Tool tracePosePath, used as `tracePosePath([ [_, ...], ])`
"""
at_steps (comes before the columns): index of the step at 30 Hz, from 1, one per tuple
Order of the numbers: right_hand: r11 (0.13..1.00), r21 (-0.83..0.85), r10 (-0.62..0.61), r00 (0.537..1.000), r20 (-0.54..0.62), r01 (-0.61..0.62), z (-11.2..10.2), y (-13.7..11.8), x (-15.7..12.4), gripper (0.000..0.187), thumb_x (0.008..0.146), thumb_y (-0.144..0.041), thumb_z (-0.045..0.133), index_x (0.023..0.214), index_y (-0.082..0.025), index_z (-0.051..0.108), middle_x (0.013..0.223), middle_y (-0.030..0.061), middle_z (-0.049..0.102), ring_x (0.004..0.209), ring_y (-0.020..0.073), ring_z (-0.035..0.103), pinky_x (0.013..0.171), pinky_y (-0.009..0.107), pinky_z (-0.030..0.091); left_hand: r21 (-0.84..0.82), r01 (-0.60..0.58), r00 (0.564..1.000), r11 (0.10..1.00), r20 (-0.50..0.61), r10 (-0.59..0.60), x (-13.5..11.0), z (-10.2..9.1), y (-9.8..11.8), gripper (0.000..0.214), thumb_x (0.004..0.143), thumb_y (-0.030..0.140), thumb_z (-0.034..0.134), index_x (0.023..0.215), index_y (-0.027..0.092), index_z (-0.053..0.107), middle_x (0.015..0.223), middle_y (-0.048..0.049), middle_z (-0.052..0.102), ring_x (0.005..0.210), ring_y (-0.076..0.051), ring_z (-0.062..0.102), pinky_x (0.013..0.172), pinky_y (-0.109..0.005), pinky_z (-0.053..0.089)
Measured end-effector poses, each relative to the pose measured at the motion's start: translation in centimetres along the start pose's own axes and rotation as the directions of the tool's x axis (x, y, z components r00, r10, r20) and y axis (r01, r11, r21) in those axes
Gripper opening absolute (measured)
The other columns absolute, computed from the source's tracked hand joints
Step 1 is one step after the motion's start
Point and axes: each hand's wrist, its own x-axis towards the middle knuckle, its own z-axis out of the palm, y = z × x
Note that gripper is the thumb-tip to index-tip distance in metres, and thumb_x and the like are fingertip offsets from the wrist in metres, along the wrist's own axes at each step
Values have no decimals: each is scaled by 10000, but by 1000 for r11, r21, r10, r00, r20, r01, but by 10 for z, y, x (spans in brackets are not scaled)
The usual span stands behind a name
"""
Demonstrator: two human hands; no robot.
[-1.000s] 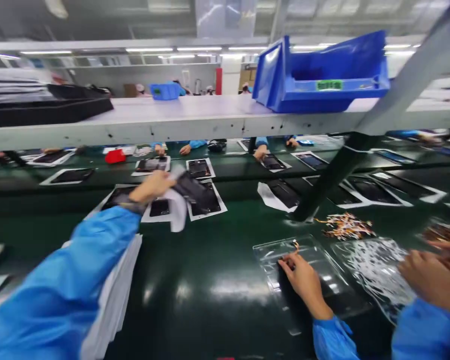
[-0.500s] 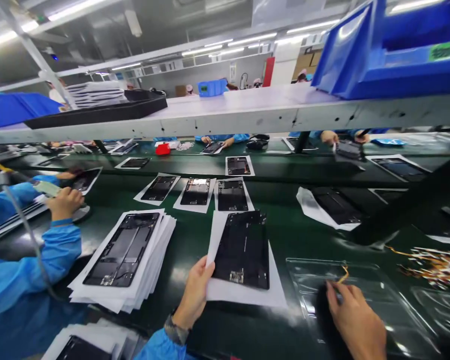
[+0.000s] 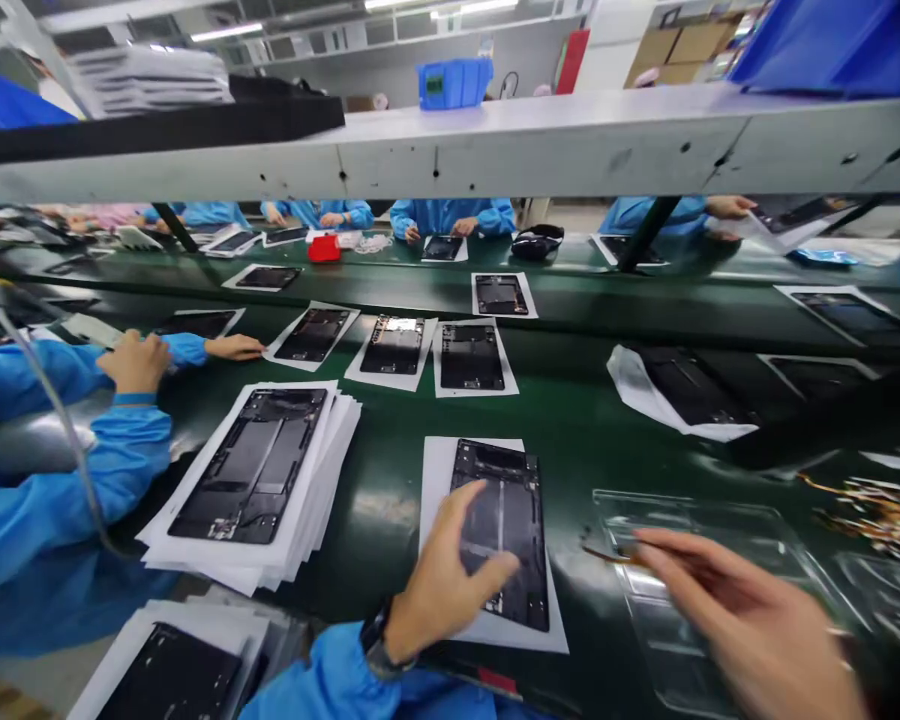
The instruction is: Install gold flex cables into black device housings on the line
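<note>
Left hand (image 3: 442, 582) spread wide over the dark panel (image 3: 523, 510), right hand (image 3: 761, 615) pinching a thin strip (image 3: 607, 555), the step seems to be pairing them, next calling for careful aim

From my end I see a glossy dark green desk (image 3: 379, 455). Directly on it lies a white sheet (image 3: 436, 462) bearing a black panel (image 3: 523, 520). To its left stands a paper stack (image 3: 316, 480); to its right lie a clear tray (image 3: 701, 513) and a heap of thin strips (image 3: 881, 512). Three sheeted panels (image 3: 394, 348) sit in a row farther back.
</note>
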Motion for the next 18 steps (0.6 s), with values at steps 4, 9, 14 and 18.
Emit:
tracePosePath([
  [4,995,73,-91,910,404,68,68,-51,51,319,811,-472,623,896,-180,718,760,59,702,671,200,627,618,292,493,-94,51,974,994,227,-28,25,23,8,725,791,239,708,1422,193,353,966,-37,685,892,-189,661,839,-306,528],
  [9,983,-73,-106,847,521,167,138,-42,122,124,789,-235,597,820,-153,684,644,16,653,588,142,570,564,238,426,438,-34,997,898,75,1,31,7,-33,401,925,133,472,1325,165,463,851,-42,674,770,-193,653,714,-307,519],
  [14,953,-206,-60,805,590,222,181,-28,159,110,715,-93,628,674,-166,700,652,10,667,627,132,582,588,221,403,714,-288,957,639,237,166,38,-13,-55,320,950,81,399,1237,125,531,845,-61,656,758,-206,639,695,-335,527],
  [18,931,-289,-4,794,608,225,196,-24,172,112,692,-92,642,694,-171,721,625,-9,641,623,124,565,571,211,386,725,-382,924,573,321,210,51,-11,-62,246,922,77,467,1145,114,565,848,-59,648,766,-216,636,687,-345,533],
])
